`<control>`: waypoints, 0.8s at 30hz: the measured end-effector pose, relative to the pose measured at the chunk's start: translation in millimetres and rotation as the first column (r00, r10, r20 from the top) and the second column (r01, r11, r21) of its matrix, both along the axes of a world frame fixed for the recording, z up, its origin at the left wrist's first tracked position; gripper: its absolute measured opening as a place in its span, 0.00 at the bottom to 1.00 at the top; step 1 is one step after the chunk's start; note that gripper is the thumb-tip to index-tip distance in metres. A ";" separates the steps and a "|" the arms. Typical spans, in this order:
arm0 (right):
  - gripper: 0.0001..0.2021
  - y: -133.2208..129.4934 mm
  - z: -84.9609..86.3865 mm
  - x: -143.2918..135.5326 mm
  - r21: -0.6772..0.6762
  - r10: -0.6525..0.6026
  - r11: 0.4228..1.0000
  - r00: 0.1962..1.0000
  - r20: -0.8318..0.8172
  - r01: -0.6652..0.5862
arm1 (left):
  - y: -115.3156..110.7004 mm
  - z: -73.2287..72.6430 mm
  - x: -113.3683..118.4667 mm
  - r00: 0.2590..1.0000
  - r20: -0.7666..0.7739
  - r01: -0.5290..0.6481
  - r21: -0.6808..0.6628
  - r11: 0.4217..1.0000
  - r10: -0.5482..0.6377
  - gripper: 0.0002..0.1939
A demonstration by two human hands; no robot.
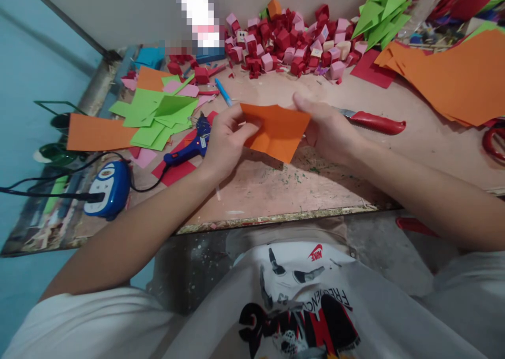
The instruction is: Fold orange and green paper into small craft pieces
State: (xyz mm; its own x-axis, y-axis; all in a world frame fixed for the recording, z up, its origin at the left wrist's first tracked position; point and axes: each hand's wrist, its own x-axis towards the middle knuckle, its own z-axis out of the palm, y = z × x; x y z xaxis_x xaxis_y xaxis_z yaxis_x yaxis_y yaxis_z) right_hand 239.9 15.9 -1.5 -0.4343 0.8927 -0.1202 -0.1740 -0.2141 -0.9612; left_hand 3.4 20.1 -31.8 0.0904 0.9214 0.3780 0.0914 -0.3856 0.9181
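A creased piece of orange paper point(278, 130) is held above the table's front part. My left hand point(229, 141) pinches its left side, thumb on top and fingers behind. At the paper's right corner is my right hand point(329, 127), its thumb raised and apart from the sheet; its fingers are partly hidden behind the paper, so whether they touch it is unclear. Just beyond my right hand lies a red-handled knife point(374, 122), its blade partly covered. A blue glue gun point(189, 150) rests beside my left hand, and a blue pen point(223, 92) lies behind it.
Small red and pink paper cubes point(284, 43) are heaped along the back. Green paper pieces point(158, 114) lie at left, near a blue-and-white power adapter point(108, 188) with black cords. Orange sheets point(453, 80) and red-handled scissors point(495, 142) are at right.
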 end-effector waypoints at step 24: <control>0.12 0.2 -9.5 -3.0 0.074 -0.005 0.997 0.992 0.129 -0.005 | -1.6 5.3 -3.9 0.979 0.165 0.143 -0.136 0.980 -0.120 0.28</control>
State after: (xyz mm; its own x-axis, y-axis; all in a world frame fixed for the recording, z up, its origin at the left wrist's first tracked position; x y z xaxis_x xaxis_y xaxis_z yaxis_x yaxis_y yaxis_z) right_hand 236.9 16.1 -11.0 -0.4195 0.9012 -0.1088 -0.0475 -0.1415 -0.9888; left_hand -0.4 18.5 -26.6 0.1649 0.9517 0.2592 -0.0993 -0.2454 0.9643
